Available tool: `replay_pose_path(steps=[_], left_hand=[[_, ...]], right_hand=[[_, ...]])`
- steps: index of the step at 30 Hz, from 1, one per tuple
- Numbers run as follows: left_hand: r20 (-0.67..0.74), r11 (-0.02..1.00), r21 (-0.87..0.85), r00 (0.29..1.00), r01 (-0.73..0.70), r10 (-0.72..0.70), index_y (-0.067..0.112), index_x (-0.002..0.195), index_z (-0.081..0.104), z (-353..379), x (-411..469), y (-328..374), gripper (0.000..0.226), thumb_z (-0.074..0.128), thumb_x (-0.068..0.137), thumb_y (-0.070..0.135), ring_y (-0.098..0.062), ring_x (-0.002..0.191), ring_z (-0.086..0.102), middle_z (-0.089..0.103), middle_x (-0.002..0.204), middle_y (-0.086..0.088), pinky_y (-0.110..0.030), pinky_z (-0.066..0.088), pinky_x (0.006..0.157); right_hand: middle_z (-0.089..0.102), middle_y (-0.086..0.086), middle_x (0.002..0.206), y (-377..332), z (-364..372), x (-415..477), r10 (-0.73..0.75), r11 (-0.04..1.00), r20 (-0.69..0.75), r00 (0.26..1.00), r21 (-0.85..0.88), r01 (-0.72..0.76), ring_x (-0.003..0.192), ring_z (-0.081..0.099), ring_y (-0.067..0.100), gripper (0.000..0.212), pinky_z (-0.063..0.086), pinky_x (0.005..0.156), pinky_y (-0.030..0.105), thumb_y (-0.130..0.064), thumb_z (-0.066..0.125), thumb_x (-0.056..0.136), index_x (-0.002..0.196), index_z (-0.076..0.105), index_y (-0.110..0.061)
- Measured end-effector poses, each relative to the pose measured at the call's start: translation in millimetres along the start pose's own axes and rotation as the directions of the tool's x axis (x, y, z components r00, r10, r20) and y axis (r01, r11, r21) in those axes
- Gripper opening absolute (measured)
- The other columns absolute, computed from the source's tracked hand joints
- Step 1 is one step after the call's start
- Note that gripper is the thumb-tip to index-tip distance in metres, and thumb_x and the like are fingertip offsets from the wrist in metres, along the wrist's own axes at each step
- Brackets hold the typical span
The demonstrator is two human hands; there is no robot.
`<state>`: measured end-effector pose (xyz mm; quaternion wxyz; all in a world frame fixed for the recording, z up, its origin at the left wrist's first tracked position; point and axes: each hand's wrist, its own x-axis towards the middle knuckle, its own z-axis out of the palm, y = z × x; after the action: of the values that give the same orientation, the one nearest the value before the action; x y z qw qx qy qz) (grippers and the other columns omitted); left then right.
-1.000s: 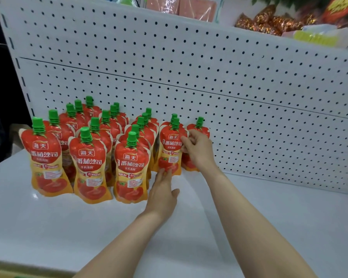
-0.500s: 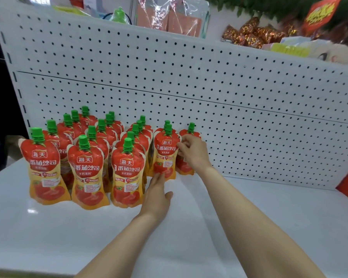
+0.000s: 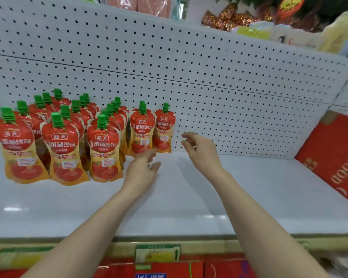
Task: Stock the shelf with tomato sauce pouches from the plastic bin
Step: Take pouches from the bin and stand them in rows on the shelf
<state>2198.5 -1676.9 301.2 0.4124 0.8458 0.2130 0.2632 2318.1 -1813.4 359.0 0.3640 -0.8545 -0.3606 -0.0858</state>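
**Two empty hands being held over the shelf beside the pouch rows**

The left hand (image 3: pixel 143 169) is being held low over the white shelf (image 3: pixel 249 197), its fingers apart and relaxed, with nothing being gripped. Its fingertips are being blurred just in front of the base of a front pouch (image 3: pixel 142 133); whether that pouch is being touched cannot be told. The right hand (image 3: pixel 201 151) is being held higher, fingers loosely curled and spread, with nothing being pinched or carried. It is being kept just to the right of the rightmost pouch (image 3: pixel 163 129), clear of it.

The tomato sauce pouches (image 3: pixel 62 149) are being displayed upright at the left end of the shelf, in rows running back to the pegboard (image 3: pixel 209 77). The rows on the left are being filled several deep, while the rightmost pouch is being shown alone, close to the pegboard. Each pouch is being seen as red above and orange below, with a tomato picture, white lettering and a green screw cap.

At the far right, a red carton (image 3: pixel 333 157) with gold lettering is being leaned on the shelf; its contents cannot be told. A price label (image 3: pixel 157 253) is being carried on the front edge. Above the pegboard, gold-wrapped packets (image 3: pixel 225 17) are being stored.
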Motion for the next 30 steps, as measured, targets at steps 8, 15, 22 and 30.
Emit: replay_pose_path(steps=[8,15,22,30], left_hand=[[-0.002,0.95,-0.267,0.986,-0.163,0.169,0.027,0.116,0.063,36.2,-104.3,75.7,0.027,0.058,0.093,0.012,-0.001,0.098,0.062,0.069,0.104,0.008,-0.009,0.047,0.08],[0.197,0.904,-0.409,0.956,-0.123,0.219,0.029,0.11,0.065,134.6,-220.5,96.1,0.026,0.059,0.092,0.011,-0.008,0.095,0.066,0.07,0.101,0.008,-0.022,0.052,0.086],[0.531,0.967,-0.23,0.847,0.11,0.03,0.032,0.112,0.062,251.0,-322.0,26.8,0.031,0.06,0.091,0.008,-0.002,0.093,0.062,0.067,0.103,0.01,-0.027,0.054,0.083],[0.783,0.957,0.235,0.55,0.171,-0.29,0.025,0.127,0.058,370.7,-417.3,-79.9,0.041,0.067,0.088,0.017,-0.015,0.11,0.062,0.064,0.122,0.003,-0.033,0.05,0.094]], right_hand=[[0.069,-0.007,0.098,72.7,-70.6,-159.1,-0.037,0.989,-0.178,0.983,-0.148,0.01,0.086,0.058,0.018,0.028,0.044,0.079,0.033,-0.02,0.054,0.099,0.127,0.061,-0.02],[0.069,0.0,0.095,158.5,-95.5,-334.5,0.164,0.975,-0.373,0.913,-0.077,-0.207,0.088,0.064,0.022,0.022,0.051,0.074,0.039,-0.017,0.053,0.1,0.12,0.064,-0.017],[0.07,0.004,0.103,251.4,-65.2,-486.1,0.679,0.724,-0.127,0.723,-0.042,-0.688,0.093,0.066,0.025,0.026,0.039,0.07,0.026,-0.015,0.053,0.099,0.123,0.064,-0.016],[0.068,0.022,0.117,363.6,0.9,-589.7,0.931,0.33,0.26,0.257,-0.291,-0.898,0.107,0.064,0.042,0.055,0.048,0.084,0.039,-0.03,0.05,0.09,0.141,0.046,-0.009]])
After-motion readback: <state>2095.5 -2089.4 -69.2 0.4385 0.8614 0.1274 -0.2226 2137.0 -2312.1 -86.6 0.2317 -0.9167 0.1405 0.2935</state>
